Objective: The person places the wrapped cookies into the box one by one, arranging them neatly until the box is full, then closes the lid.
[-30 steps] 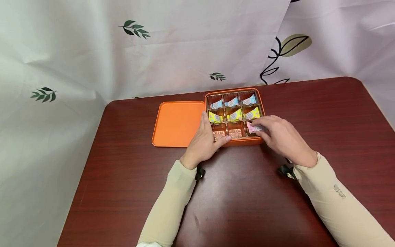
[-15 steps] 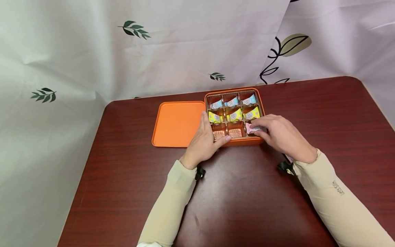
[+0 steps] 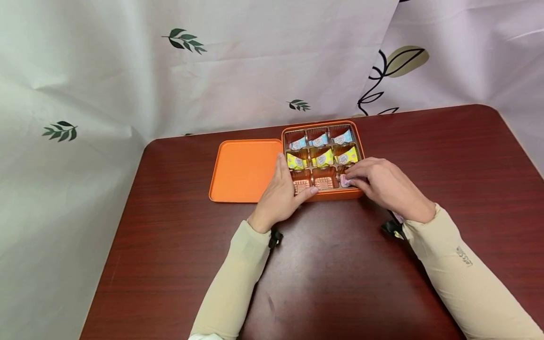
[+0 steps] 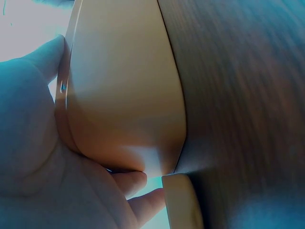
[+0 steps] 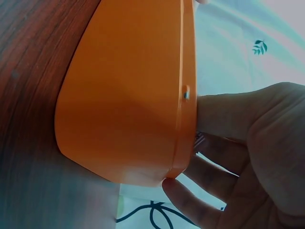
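Note:
In the head view a shallow orange tin (image 3: 335, 194) with a clear divided insert stands near the table's back edge. My left hand (image 3: 278, 193) steadies its front left corner, straight fingers along the left side and thumb on the front rim. Between thumb and fingertips my right hand (image 3: 384, 189) pinches a pink-wrapped candy (image 3: 344, 181), down inside the front right compartment and partly covered by the fingers. In the right wrist view only a sliver of the wrapper (image 5: 199, 141) shows above the tin wall. The front row's left and middle compartments hold no candy.
Yellow-wrapped candies (image 3: 323, 159) fill the middle row, and blue-wrapped candies (image 3: 318, 140) lie in the back row. Left of the tin lies its flat orange lid (image 3: 244, 172). A pale leaf-print cloth (image 3: 238, 71) hangs behind the dark red wooden table (image 3: 178, 245).
The pink-wrapped candy has turned and sunk lower into the front right compartment, with my right fingers following it slightly. My left hand and the tin have stayed in place.

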Demonstrator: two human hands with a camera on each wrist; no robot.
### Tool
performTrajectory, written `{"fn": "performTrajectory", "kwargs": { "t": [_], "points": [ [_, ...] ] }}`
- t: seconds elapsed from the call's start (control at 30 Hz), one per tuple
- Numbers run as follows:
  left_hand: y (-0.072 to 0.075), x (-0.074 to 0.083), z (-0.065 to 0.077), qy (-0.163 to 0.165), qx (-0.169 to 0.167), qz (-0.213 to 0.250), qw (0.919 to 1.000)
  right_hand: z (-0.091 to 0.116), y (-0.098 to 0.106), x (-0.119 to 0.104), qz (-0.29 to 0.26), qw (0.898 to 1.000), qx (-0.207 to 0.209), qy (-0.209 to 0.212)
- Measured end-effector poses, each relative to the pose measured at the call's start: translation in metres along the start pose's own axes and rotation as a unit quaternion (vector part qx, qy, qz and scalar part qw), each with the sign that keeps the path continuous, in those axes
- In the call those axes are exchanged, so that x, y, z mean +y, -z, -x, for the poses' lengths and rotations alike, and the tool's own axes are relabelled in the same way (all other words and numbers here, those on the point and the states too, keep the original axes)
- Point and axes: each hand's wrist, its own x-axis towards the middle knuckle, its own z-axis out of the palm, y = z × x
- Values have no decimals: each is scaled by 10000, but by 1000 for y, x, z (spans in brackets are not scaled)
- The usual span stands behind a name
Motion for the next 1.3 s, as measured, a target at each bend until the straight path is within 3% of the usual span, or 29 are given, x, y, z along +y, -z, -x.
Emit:
{"fn": "performTrajectory", "kwargs": {
  "t": [0.5,0.83,1.3],
  "points": [
    [-1,0,0,-17,122,17,9999,-4,-5,7,-91,9994,66,315],
    [0,0,-1,-30,93,-23,9999,0,2,2,66,9994,-274,-220],
    [-1,-1,-2,-23,76,-40,10000,6,14,4,53,9995,59,-301]
  ]
}}
